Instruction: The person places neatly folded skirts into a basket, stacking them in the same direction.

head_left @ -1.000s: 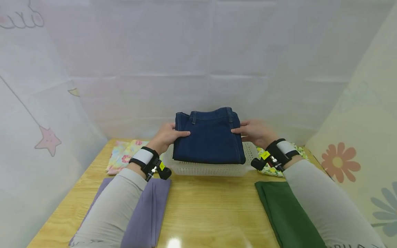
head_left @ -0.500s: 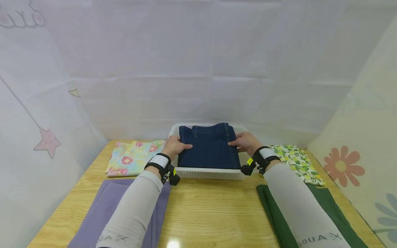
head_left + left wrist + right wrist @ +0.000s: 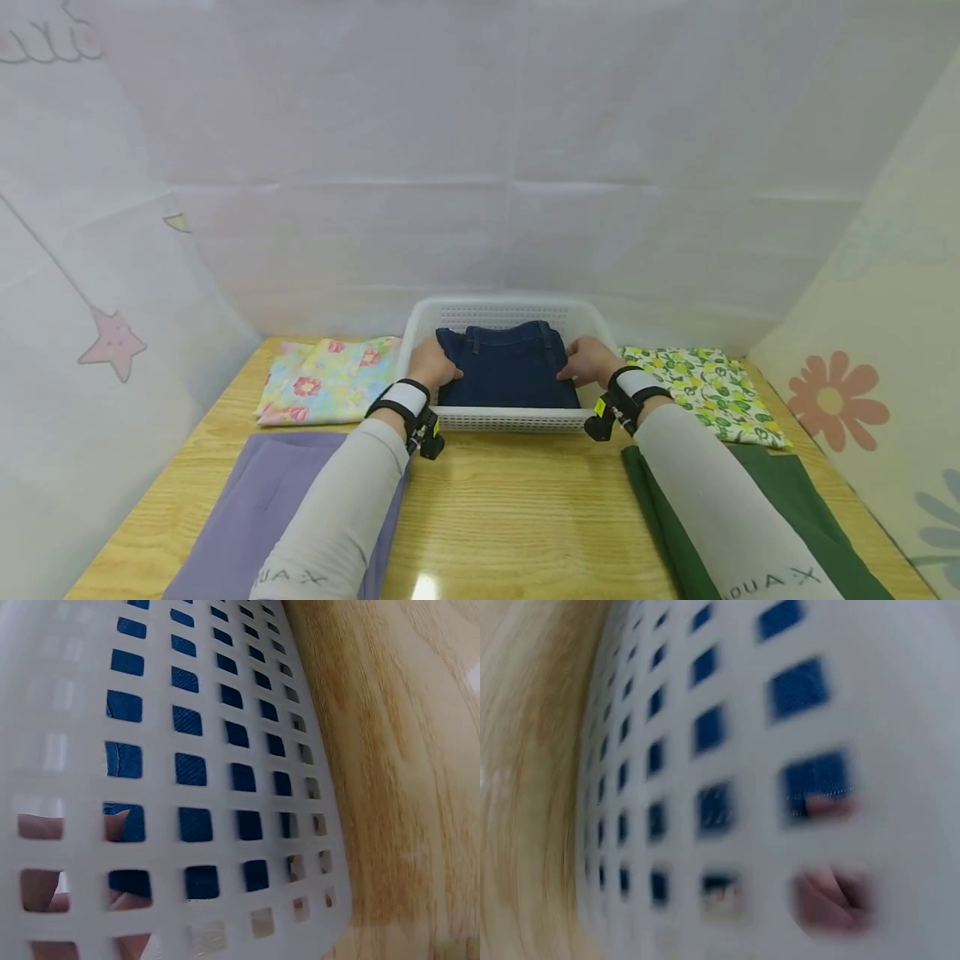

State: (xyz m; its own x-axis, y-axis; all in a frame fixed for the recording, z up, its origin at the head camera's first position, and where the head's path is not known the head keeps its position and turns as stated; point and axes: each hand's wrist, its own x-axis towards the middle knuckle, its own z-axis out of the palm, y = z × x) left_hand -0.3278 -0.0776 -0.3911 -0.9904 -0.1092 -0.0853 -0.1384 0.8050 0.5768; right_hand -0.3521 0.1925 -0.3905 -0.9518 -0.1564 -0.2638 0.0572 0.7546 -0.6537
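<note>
Pinches the folded dark-blue denim garment (image 3: 512, 373) at both sides with left hand (image 3: 432, 364) and right hand (image 3: 591, 361) — garment apparently laid inside the white perforated plastic basket (image 3: 510, 421), centre of the frame — not yet released.

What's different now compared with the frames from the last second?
The folded jeans went down from above the white basket into it, lowered by the left hand and right hand. Both still hold its sides; nothing was let go. The purple cloth, green cloth, floral cloth and lemon-print cloth stayed put.
</note>
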